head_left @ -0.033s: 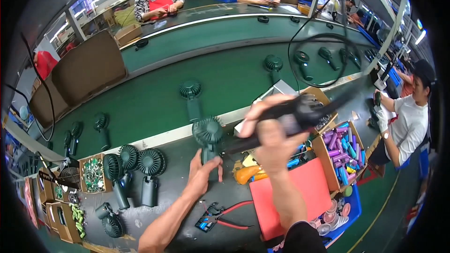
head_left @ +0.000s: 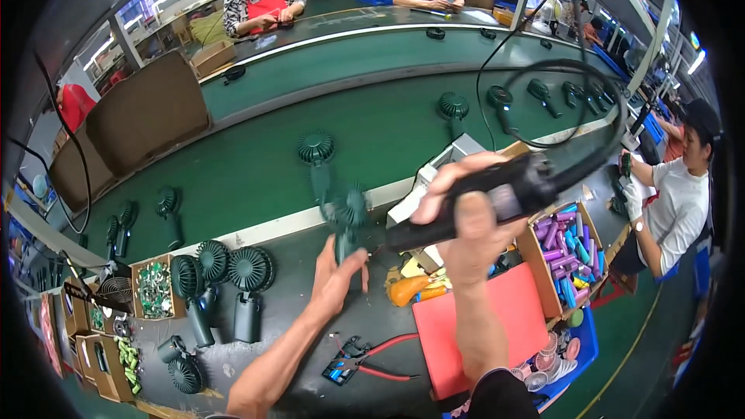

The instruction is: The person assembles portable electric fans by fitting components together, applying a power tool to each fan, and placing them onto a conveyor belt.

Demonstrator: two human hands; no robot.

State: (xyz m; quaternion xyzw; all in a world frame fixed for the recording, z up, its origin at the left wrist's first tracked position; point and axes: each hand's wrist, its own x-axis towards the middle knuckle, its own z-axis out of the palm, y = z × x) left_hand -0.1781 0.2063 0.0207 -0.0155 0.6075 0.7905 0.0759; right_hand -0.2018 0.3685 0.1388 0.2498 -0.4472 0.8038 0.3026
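Observation:
My left hand [head_left: 338, 278] is wrapped round the handle of a dark green handheld fan [head_left: 347, 217]; the fan's head is blurred by motion. In my right hand [head_left: 467, 240] is a black electric screwdriver [head_left: 485, 200], lying sideways with its cable running off to the upper right. Its tip points left toward the fan's handle; whether it touches cannot be made out. Below on the dark workbench lie red-handled pliers [head_left: 380, 353] beside a small black and blue part. Several more green fans [head_left: 250, 279] rest to the left of my left forearm.
A green conveyor belt [head_left: 256, 178] carrying spaced fans runs behind the bench. Right of my right hand stands a box of purple and blue battery cells [head_left: 565, 252], near a red sheet [head_left: 485, 326] and a blue bin [head_left: 578, 353]. A co-worker [head_left: 671, 186] sits at the right.
The fan in my left hand has turned, its head tipping slightly to the right. My right hand has shifted a little to the right with the screwdriver.

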